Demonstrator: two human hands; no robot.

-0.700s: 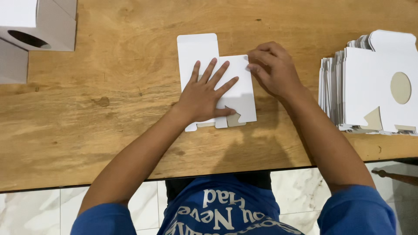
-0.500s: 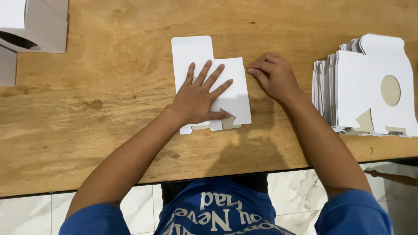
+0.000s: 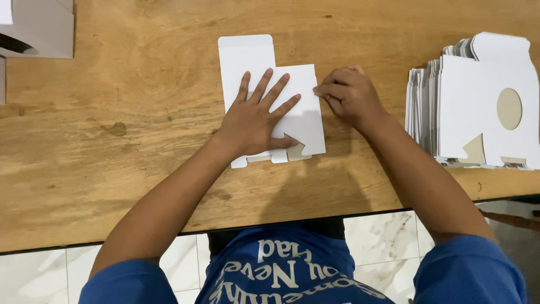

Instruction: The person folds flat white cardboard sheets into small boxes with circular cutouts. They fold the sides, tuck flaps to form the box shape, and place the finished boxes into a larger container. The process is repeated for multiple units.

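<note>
A flat white cardboard box blank (image 3: 253,62) lies on the wooden table (image 3: 140,112), one panel folded over. My left hand (image 3: 256,118) presses flat on it with fingers spread. My right hand (image 3: 349,95) sits at the blank's right edge, fingers curled, fingertips touching the folded panel's edge.
A stack of flat white box blanks (image 3: 478,101) with round cut-outs stands at the right. Assembled white boxes (image 3: 39,28) sit at the far left corner. The table's near edge runs just in front of my body, with pale marble floor below.
My right hand has slid a little down along the blank's right edge. My left hand stays pressed flat on the blank.
</note>
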